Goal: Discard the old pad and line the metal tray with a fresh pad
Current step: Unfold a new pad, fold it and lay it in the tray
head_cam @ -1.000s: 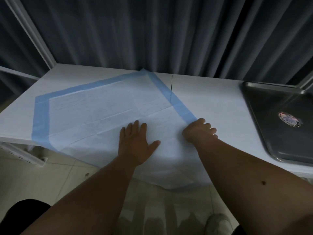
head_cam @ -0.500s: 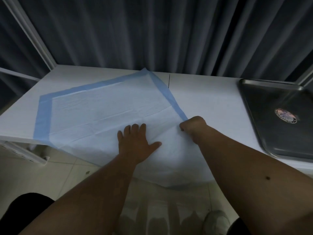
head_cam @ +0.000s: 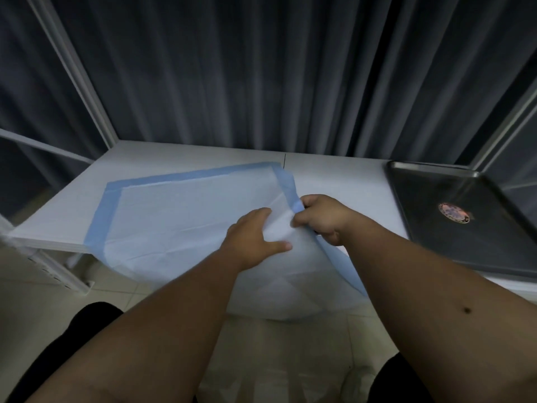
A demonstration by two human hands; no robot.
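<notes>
1. Where our right hand (head_cam: pixel 321 218) curls into a fist, it bunches the blue border of the pad (head_cam: pixel 186 219) at the pad's right edge and lifts that edge off the table (head_cam: pixel 334 181); the fingers are clamped on the thin, crinkled film there.
2. Our left hand (head_cam: pixel 254 235) lies on the white quilted centre of the pad just beside the right fist, fingers fairly straight and together, thumb spread toward the right; it presses on the sheet rather than gripping it.
3. We see the pad as a large rectangular sheet, soft white in the middle with faint fold creases and a smooth pale blue band round its edges. It lies askew on the left half of the table, one corner pointing to the table's far edge, and its near part hangs over the table's near edge toward the floor.
4. Both our forearms are bare and reach forward from the bottom of the view, the right one crossing over the hanging part of the pad.
5. At the table's right end sits the metal tray (head_cam: pixel 453 251), dark, shallow and rectangular with rounded corners and a raised rim, a round sticker (head_cam: pixel 454 212) on its bare floor. It lies well apart from the pad.
6. Behind the table's far edge hangs a dark pleated curtain (head_cam: pixel 261 68).
</notes>
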